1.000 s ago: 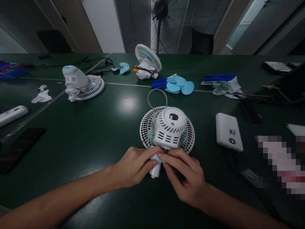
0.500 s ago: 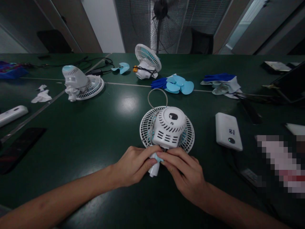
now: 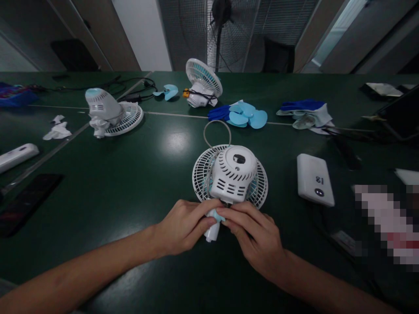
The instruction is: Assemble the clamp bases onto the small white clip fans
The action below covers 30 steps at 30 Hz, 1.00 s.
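Note:
A small white fan (image 3: 234, 174) lies grille-down on the dark green table, its vented motor housing facing up. From its near side sticks out a white neck (image 3: 212, 232) with a light-blue knob (image 3: 215, 214) on it. My left hand (image 3: 188, 226) pinches the neck by the knob from the left, thumb and fingers closed. From the right, my right hand (image 3: 257, 237) has its fingertips closed on the light-blue knob. The fingers partly cover the joint between neck and housing. A pale cord (image 3: 217, 122) loops out behind the grille.
Two more fans, one at the left (image 3: 111, 114) and one at the back (image 3: 203, 83), rest on the table (image 3: 147, 174). Blue fan blades (image 3: 248, 115) lie on gloves behind my fan. A white power bank (image 3: 314, 179) is to the right, a dark phone (image 3: 28, 203) to the left.
Both hands keep their place at the knob. My right fingers have shifted slightly, and the neck's free end has moved up a little. The fan stays put.

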Tool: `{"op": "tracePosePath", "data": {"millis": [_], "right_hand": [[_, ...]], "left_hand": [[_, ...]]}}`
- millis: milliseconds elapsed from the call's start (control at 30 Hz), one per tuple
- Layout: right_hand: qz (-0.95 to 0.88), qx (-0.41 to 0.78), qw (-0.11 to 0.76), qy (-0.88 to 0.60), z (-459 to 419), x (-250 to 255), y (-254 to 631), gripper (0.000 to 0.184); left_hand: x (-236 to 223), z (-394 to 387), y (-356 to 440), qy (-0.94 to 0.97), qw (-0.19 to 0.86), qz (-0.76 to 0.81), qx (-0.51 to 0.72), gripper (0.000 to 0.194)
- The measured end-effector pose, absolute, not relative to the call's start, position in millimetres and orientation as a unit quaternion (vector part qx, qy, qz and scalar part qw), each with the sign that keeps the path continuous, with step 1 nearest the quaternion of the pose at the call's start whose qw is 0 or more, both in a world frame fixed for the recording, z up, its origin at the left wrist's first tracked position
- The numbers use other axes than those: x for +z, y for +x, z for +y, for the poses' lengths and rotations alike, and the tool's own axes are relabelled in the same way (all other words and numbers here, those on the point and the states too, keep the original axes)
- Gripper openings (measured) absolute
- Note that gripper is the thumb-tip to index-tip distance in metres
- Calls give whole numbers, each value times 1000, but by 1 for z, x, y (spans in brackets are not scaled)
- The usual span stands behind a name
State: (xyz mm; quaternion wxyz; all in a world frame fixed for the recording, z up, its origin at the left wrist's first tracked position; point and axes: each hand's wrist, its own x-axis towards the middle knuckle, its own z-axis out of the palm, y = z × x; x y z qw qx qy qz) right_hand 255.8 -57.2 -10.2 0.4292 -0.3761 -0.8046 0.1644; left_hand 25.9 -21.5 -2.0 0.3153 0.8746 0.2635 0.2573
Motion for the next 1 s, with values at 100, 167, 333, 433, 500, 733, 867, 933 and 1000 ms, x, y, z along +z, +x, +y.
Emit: {"op": "tracePosePath", "data": {"millis": [100,167,333,433,500,733,867,933,1000], "right_hand": [[-804,160,428,-381,-57,-10,256,29],[-802,161,429,-383,-57,-10,256,28],[-801,171,428,-383,-57,-8,254,27],[-791,173,444,-383,-56,-9,253,19],[-783,178,459,-381,-55,-9,252,13],[-780,182,464,-378,-53,-9,254,1],[-786,170,455,-383,-53,-10,256,6],[-785,170,451,-389,-53,-10,257,8],[-788,165,449,-388,-53,-11,257,8]], "left_hand": [[-2,-22,26,874,319,267,253,31],[-2,-21,26,873,320,268,252,31],[-2,-21,27,873,317,263,263,31],[0,-22,27,869,333,264,253,27],[2,-22,27,865,350,267,240,25],[1,-21,27,866,352,265,238,24],[1,-22,27,866,353,264,238,23],[1,-22,26,865,353,265,238,23],[2,-22,26,864,355,266,237,23]]}}
